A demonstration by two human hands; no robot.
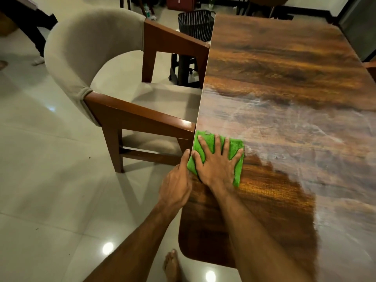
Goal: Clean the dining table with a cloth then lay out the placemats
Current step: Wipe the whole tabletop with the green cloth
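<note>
Right hand (217,161) palm down, fingers spread wide and straight, forearm extended. Left hand (176,180) just beside it, thumb forward, fingers hidden. Both arms bare.

The room is lit dimly and warmly from above. Ceiling lamps show as small white spots on the glossy floor (50,180): two by the counter's near left corner and one left of the chair (85,33). A hard glint sits on the chair's near armrest. A broad pale sheen washes over the middle and right of the counter (284,58), veiling the grain. The chair legs throw soft shadows across the tiles. The far room is dark and muddy, and straight lines bow toward the edges of the view.
</note>
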